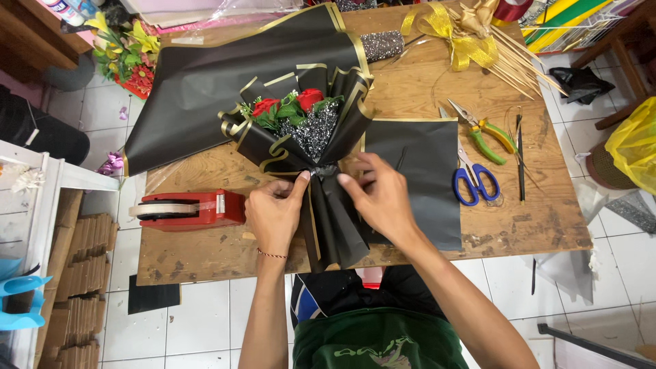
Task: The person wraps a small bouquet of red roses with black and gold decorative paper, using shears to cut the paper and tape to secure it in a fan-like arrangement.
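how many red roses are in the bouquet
2: one rose at the left of the bouquet top, one rose to its right, both among green leaves. More may be hidden inside the black wrap.

Bright, even, diffuse light with soft faint shadows; the picture is sharp, its edges slightly bowed.

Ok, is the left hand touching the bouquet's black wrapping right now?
Touching. The head view shows the left hand with its fingertips pressed on the black wrapping at the bouquet's gathered neck; no gap shows between them.
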